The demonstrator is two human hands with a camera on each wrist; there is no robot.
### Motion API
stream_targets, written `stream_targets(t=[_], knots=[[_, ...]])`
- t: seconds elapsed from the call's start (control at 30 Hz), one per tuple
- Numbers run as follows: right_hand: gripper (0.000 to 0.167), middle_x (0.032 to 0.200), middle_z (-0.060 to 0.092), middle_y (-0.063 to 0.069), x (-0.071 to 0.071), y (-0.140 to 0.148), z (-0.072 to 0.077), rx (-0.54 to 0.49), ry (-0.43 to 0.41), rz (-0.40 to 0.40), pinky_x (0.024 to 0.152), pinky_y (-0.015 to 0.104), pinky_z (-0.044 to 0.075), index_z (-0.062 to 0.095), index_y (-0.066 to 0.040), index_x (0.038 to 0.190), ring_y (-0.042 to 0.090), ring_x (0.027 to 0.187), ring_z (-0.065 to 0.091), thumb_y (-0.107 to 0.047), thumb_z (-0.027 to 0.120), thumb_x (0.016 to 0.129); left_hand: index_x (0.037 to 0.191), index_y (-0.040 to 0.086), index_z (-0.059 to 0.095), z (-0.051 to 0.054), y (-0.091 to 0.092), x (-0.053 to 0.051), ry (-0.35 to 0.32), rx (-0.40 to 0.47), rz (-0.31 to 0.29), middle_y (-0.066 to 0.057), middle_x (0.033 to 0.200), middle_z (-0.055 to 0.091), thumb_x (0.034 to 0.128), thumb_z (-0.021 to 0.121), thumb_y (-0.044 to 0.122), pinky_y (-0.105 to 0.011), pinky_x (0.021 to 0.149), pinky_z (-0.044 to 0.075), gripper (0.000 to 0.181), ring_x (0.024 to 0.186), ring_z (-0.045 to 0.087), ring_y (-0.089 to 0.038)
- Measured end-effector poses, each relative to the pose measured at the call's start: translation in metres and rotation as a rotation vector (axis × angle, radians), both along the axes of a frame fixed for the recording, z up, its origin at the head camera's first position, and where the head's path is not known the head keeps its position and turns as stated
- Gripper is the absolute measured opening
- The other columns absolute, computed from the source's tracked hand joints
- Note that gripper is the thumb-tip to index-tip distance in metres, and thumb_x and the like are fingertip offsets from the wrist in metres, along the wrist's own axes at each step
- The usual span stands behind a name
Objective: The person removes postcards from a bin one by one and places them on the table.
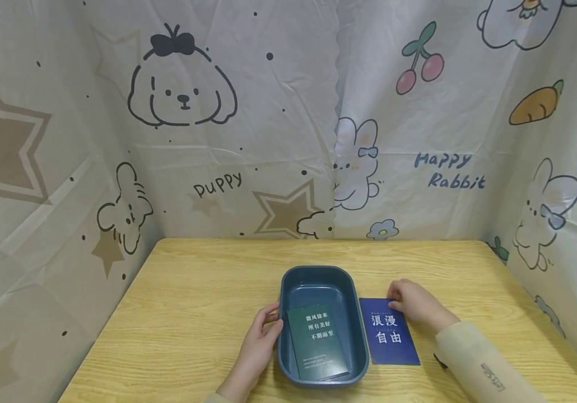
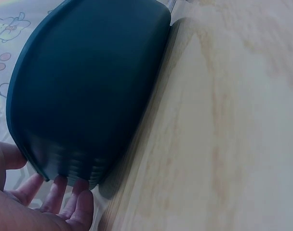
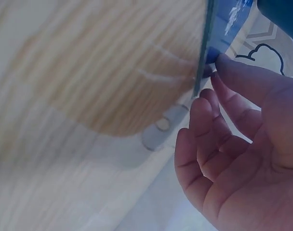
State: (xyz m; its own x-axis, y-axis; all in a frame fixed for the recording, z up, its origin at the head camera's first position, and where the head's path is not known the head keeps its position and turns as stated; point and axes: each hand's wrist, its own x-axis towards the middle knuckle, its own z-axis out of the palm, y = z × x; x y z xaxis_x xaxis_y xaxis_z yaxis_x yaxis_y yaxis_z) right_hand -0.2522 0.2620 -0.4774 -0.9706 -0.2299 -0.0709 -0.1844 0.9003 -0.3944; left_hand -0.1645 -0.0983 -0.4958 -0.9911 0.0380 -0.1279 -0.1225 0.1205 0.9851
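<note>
A dark teal tray (image 1: 362,358) stands on the table, with a green booklet (image 1: 317,344) lying tilted inside against its left side. My left hand (image 1: 257,344) holds the tray's left wall, thumb at the rim; in the left wrist view the fingers of that hand (image 2: 45,207) touch the tray's outer side (image 2: 88,82). Just right of the tray is a blue booklet (image 1: 394,350) with white characters. My right hand (image 1: 417,305) pinches its upper right corner; in the right wrist view thumb and fingers of the hand (image 3: 243,139) meet at the edge of the booklet (image 3: 228,24).
The wooden table (image 1: 192,291) reaches back to a patterned cloth (image 1: 268,112) that hangs behind it and along both sides. A small dark object (image 1: 441,361) shows partly beside the right sleeve (image 1: 485,361).
</note>
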Motion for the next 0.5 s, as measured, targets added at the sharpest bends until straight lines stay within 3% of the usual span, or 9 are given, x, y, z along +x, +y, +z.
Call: stream_targets(t=[0.23, 0.5], knots=[[0.006, 0.083, 0.061, 0.001, 0.000, -0.016, 0.014, -0.096, 0.068, -0.006, 0.066, 0.032, 0.047, 0.068, -0.009, 0.092, 0.016, 0.074, 0.054, -0.013, 0.069, 0.098, 0.152, 0.008, 0.045, 0.002, 0.000, 0.001, 0.006, 0.002, 0.007, -0.020, 0.139, 0.052, 0.1086, 0.052, 0.020, -0.046, 0.103, 0.054, 0.045, 0.124, 0.061, -0.032], [0.005, 0.084, 0.062, -0.002, 0.002, -0.051, 0.032, -0.162, 0.247, 0.055, 0.069, 0.031, 0.049, 0.069, -0.012, 0.092, 0.012, 0.077, 0.054, -0.012, 0.070, 0.097, 0.152, 0.009, 0.045, 0.000, 0.000, 0.001, 0.009, 0.002, 0.007, -0.019, 0.139, 0.053, 0.1086, 0.052, 0.022, -0.047, 0.104, 0.054, 0.045, 0.125, 0.061, -0.032]])
